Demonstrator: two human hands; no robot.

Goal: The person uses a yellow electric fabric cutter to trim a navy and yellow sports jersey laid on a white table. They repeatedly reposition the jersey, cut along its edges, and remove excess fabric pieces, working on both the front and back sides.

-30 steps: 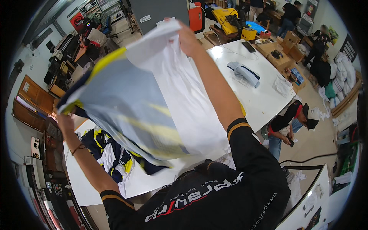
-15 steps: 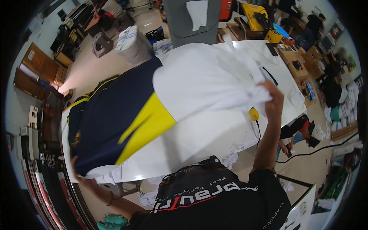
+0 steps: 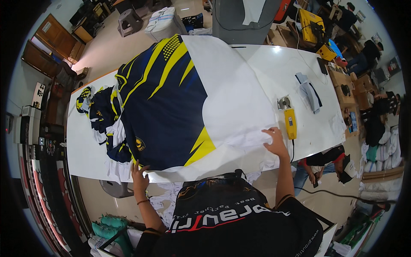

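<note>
A printed fabric panel point(image 3: 167, 124), navy with yellow streaks, a dotted patch and a small round badge, lies spread across the white table point(image 3: 85, 158). Its right part is plain white fabric point(image 3: 231, 90). My left hand point(image 3: 140, 176) is at the panel's near left edge, finger and thumb apart. At the near right corner of the white part rests my right hand point(image 3: 277, 142), its fingertips on the cloth and its thumb spread away from them. Just beyond that hand lies a yellow handheld rotary cutter point(image 3: 290, 122) with a round metal head.
Crumpled navy and yellow pieces point(image 3: 102, 109) heap at the table's left. Grey fabric scraps point(image 3: 309, 94) and a dark phone-like object point(image 3: 322, 66) lie to the right. A cord trails off the near edge. Beyond stands a grey cabinet point(image 3: 244, 30). Another person point(image 3: 321, 165) crouches at the right.
The raised, billowing fabric has come down flat, showing its yellow pattern and uncovering the cutter. My left hand moved right along the near edge; my right hand came lower and nearer.
</note>
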